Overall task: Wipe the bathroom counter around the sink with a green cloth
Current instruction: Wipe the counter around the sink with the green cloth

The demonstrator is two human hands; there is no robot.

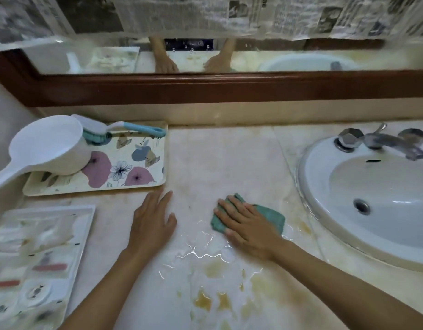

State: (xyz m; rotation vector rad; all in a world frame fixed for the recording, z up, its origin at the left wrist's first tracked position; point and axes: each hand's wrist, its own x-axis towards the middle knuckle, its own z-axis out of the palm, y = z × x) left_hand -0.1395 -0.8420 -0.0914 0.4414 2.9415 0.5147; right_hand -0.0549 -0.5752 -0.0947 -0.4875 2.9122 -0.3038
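A folded green cloth lies on the pale marble counter, just left of the white oval sink. My right hand presses flat on the cloth with straight, spread fingers. My left hand rests flat on the bare counter to the left, fingers straight, near the floral tray's front edge. The counter in front of both hands is wet, with yellowish-brown stains in the puddle.
A floral tray at the back left carries a white scoop and a blue-handled brush. A white tray of small toiletries sits at the front left. A chrome faucet stands behind the basin. A wood-framed mirror runs along the wall.
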